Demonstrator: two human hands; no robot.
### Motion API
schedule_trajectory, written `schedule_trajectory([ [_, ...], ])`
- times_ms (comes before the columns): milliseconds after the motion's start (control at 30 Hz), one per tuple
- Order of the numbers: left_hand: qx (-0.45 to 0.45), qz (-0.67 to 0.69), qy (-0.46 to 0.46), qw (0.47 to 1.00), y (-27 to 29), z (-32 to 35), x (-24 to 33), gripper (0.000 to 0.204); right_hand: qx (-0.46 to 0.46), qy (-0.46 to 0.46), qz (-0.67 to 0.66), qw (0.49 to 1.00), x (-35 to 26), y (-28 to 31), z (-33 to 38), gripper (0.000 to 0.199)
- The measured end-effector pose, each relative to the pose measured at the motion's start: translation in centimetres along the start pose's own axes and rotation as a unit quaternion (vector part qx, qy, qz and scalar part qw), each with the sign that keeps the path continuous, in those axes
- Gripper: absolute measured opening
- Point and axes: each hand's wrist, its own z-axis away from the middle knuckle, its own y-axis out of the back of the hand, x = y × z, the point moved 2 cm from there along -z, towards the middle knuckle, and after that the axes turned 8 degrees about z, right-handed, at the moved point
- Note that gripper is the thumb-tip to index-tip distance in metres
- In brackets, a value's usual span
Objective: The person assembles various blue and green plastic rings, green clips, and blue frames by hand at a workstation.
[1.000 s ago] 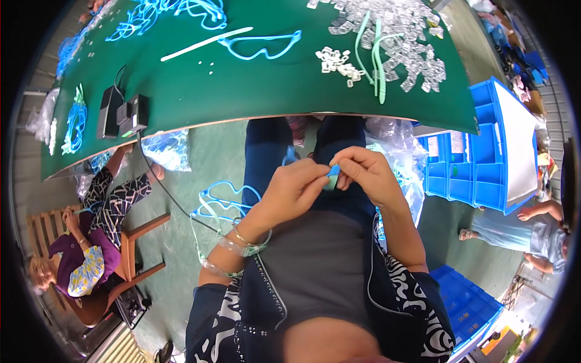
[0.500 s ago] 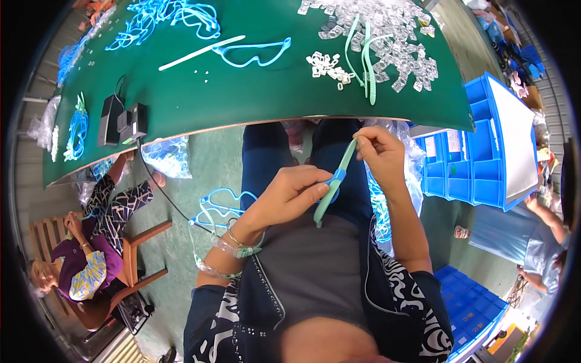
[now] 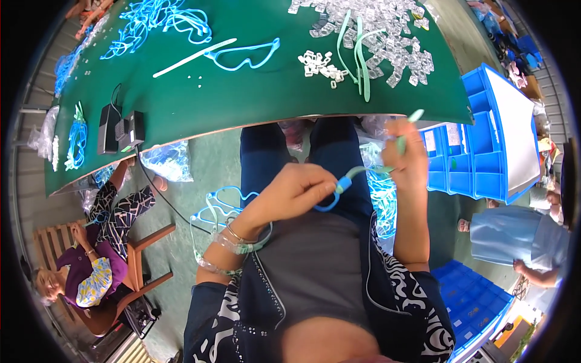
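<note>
My left hand (image 3: 296, 190) is closed, thumb and fingertips pinching the end of a blue glasses frame (image 3: 328, 207). Most of that frame is hidden behind the hand. A pale green strap (image 3: 366, 169) comes out of the frame's blue end loop (image 3: 344, 184) and bends across to my right hand (image 3: 407, 151). Those right fingers are curled round the strap and slightly blurred, with its tip (image 3: 416, 115) sticking out above them. More blue glasses frames with green straps (image 3: 221, 202) hang around my left forearm, beside clear bracelets.
The green table (image 3: 242, 97) holds a blue frame with a strap (image 3: 245, 57), piled blue frames (image 3: 163, 24), clear plastic pieces (image 3: 387, 36), small white loops (image 3: 324, 68), loose green straps (image 3: 363, 66) and a black device (image 3: 109, 127). Blue bins (image 3: 484, 151) stand right. A person (image 3: 97, 266) sits left; another (image 3: 532, 242) is at right.
My right hand has moved right, drawing the green strap with it. The strap has gone from straight to bent. My left hand keeps its pinch on the frame's end.
</note>
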Motion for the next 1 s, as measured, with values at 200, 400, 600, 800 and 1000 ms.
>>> schedule_trajectory([
  [200,0.007,-0.079,0.035,0.996,-0.3,-2.1,-0.4,0.012,0.032,0.047,0.462,0.885,4.0,-3.7,0.9,0.016],
  [400,-0.045,-0.036,0.069,0.996,-2.0,-2.4,-0.8,0.014,0.188,0.275,0.653,0.680,3.5,0.5,-0.7,0.010],
  [600,-0.103,-0.065,0.094,0.988,-2.6,-5.8,-0.9,0.017,0.161,0.204,0.470,0.843,2.9,1.4,0.7,0.012],
  [800,0.200,-0.331,-0.065,0.920,0.9,-9.8,-2.0,0.013,0.103,0.079,0.242,0.961,1.2,1.2,1.2,0.017],
  [1000,0.307,-0.447,-0.016,0.840,2.9,-12.5,-3.2,0.013,0.127,0.009,0.247,0.961,2.2,0.7,0.6,0.007],
])
